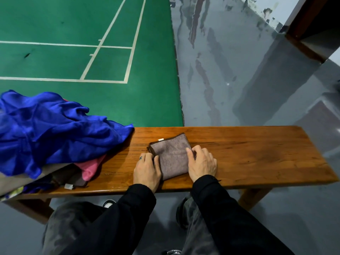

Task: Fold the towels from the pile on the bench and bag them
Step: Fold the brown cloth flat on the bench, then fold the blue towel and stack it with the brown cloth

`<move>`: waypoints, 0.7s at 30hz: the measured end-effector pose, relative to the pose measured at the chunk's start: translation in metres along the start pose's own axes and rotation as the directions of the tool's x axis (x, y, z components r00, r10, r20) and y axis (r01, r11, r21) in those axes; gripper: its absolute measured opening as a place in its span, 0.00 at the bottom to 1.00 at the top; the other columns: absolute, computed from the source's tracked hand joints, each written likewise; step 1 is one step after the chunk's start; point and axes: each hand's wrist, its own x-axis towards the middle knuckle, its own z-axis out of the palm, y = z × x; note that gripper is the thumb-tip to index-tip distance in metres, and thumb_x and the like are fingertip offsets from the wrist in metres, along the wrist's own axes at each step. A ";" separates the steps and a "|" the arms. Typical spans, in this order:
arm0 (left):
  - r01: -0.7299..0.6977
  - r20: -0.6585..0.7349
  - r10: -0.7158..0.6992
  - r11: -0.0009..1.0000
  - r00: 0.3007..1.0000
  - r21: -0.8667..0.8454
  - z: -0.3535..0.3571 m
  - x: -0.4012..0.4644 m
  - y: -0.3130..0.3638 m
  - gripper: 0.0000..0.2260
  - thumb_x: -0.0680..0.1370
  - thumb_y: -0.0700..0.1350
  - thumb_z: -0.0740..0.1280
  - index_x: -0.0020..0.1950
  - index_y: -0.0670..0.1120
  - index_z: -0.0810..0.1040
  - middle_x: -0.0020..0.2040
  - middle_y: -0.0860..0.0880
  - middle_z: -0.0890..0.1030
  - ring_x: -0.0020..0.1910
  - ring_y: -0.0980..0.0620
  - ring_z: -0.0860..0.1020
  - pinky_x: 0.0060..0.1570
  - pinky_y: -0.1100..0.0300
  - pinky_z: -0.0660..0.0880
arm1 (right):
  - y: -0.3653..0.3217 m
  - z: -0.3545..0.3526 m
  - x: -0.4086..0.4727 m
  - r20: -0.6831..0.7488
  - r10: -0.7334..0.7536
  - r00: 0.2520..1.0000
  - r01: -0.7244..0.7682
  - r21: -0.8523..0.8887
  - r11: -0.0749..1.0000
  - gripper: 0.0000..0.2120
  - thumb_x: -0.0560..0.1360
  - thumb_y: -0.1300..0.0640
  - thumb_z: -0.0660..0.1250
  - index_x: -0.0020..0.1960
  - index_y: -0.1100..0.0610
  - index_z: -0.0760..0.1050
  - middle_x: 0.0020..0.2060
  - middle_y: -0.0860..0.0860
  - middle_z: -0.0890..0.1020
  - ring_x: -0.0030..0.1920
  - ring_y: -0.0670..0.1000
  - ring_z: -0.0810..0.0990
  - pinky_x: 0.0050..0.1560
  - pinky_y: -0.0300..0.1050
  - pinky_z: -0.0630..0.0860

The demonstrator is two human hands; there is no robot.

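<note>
Brown-grey terry cloth, one small folded towel with a dark brown hem [172, 159], lies near the middle of the long polished wooden bench [257, 153], its white label [160, 139] showing at the far edge. Two hands work on it. The left hand [147, 172] lies at the towel's left edge with its fingers bent onto the cloth, apparently nipping the edge. The right hand [201, 165] lies on the right edge, its fingers curled over the towel's border. Both sleeves are black.

One heap of unfolded towels [46, 144] covers the bench's left end, well apart from the folded one: a large crumpled royal-blue cloth [55, 124] on top, one pink towel [91, 168] and one dark brown towel [73, 178] peeking from beneath it, plus other pieces too hidden to count. Beyond the bench lie a green court mat with white lines [92, 52] and a grey floor [230, 70].
</note>
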 end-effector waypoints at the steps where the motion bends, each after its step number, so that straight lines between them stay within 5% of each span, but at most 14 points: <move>1: -0.002 -0.003 0.002 1.000 1.000 -0.002 0.000 0.000 -0.001 0.08 0.82 0.45 0.62 0.46 0.43 0.73 0.47 0.44 0.77 0.44 0.45 0.76 0.42 0.57 0.67 | 0.000 0.000 0.000 0.003 0.000 1.000 0.000 -0.003 1.000 0.15 0.81 0.39 0.57 0.48 0.48 0.72 0.43 0.48 0.77 0.45 0.54 0.75 0.47 0.51 0.68; 5: -0.003 0.018 0.004 1.000 1.000 -0.020 0.001 0.001 -0.001 0.06 0.81 0.45 0.65 0.52 0.43 0.73 0.52 0.44 0.76 0.48 0.44 0.78 0.45 0.57 0.71 | -0.003 -0.002 0.000 0.031 0.031 0.999 -0.030 -0.012 0.999 0.15 0.81 0.37 0.58 0.50 0.48 0.71 0.45 0.48 0.78 0.48 0.54 0.76 0.49 0.50 0.67; 9: -0.086 -0.006 0.086 0.994 0.996 -0.063 -0.003 -0.007 -0.008 0.23 0.80 0.52 0.65 0.73 0.47 0.66 0.72 0.42 0.67 0.68 0.45 0.69 0.66 0.51 0.70 | -0.021 -0.011 0.001 0.056 0.153 0.987 -0.158 0.094 0.983 0.25 0.79 0.37 0.60 0.70 0.48 0.65 0.65 0.51 0.76 0.64 0.54 0.74 0.64 0.53 0.69; 11: -0.205 0.022 0.205 0.961 0.979 0.186 -0.003 -0.010 -0.011 0.24 0.81 0.58 0.57 0.75 0.51 0.67 0.78 0.43 0.63 0.75 0.44 0.62 0.72 0.47 0.64 | -0.029 -0.014 -0.004 0.060 -0.100 0.993 0.097 0.054 0.994 0.28 0.82 0.43 0.57 0.78 0.51 0.58 0.77 0.52 0.65 0.74 0.51 0.66 0.73 0.51 0.63; 13: -0.342 0.191 0.292 0.875 0.937 0.344 0.001 -0.010 -0.008 0.26 0.83 0.58 0.49 0.78 0.51 0.64 0.80 0.46 0.61 0.79 0.45 0.58 0.75 0.44 0.60 | -0.029 -0.013 -0.008 0.141 -0.450 0.882 0.455 -0.003 0.891 0.27 0.83 0.48 0.52 0.81 0.54 0.56 0.80 0.52 0.59 0.79 0.50 0.58 0.78 0.51 0.57; 15: -0.481 0.338 0.369 0.800 0.866 0.359 0.010 -0.007 -0.003 0.27 0.82 0.56 0.43 0.81 0.50 0.57 0.81 0.49 0.57 0.80 0.47 0.54 0.76 0.43 0.54 | -0.018 -0.007 -0.008 0.261 -0.572 0.778 0.608 -0.082 0.790 0.28 0.83 0.47 0.48 0.80 0.56 0.57 0.80 0.52 0.59 0.79 0.51 0.58 0.79 0.53 0.57; 18: -0.581 0.450 0.427 0.759 0.784 0.292 0.025 -0.002 0.017 0.30 0.81 0.56 0.39 0.82 0.47 0.53 0.81 0.49 0.53 0.81 0.47 0.51 0.78 0.44 0.49 | 0.018 -0.011 -0.003 0.358 -0.439 0.824 0.530 -0.213 0.821 0.31 0.83 0.41 0.42 0.81 0.54 0.57 0.80 0.51 0.59 0.80 0.52 0.57 0.80 0.54 0.52; 21: -0.527 0.459 0.405 0.832 0.790 0.174 0.042 0.001 0.050 0.33 0.79 0.60 0.37 0.81 0.47 0.52 0.82 0.49 0.48 0.81 0.49 0.49 0.78 0.45 0.47 | 0.066 -0.033 0.011 0.359 -0.297 0.885 0.416 -0.324 0.849 0.33 0.81 0.39 0.40 0.81 0.54 0.56 0.80 0.52 0.59 0.80 0.54 0.57 0.78 0.55 0.51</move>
